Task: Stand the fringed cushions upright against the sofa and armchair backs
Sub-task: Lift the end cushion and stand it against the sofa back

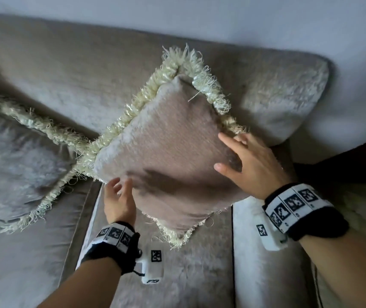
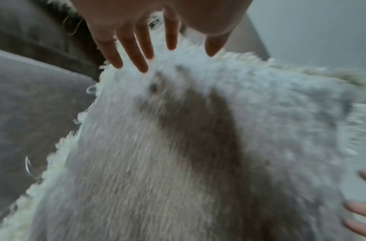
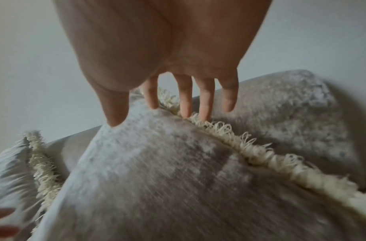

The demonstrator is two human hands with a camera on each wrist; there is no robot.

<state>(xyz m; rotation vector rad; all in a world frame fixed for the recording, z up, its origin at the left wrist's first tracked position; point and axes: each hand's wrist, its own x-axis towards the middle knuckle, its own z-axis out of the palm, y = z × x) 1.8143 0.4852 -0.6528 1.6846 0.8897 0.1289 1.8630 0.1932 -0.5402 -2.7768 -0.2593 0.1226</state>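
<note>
A beige fringed cushion (image 1: 166, 152) with a cream fringe stands tilted on one corner, leaning toward the sofa back (image 1: 66, 74). My left hand (image 1: 122, 185) is at its lower left edge, fingers straight, tips at the fringe (image 2: 177, 78) in the left wrist view. My right hand (image 1: 240, 156) lies spread on the cushion's right side, its fingers (image 3: 186, 104) reaching over the fringed edge (image 3: 250, 151). Neither hand curls round the cushion (image 3: 167, 179). A second fringed cushion (image 1: 10, 156) lies slumped at the left, partly out of view.
A plump grey back cushion (image 1: 277, 96) of the sofa sits behind the right hand. The seat (image 1: 188, 263) spreads below the cushion. A pale wall (image 1: 266, 18) rises behind the sofa. A dark arm or edge (image 1: 344, 165) bounds the right side.
</note>
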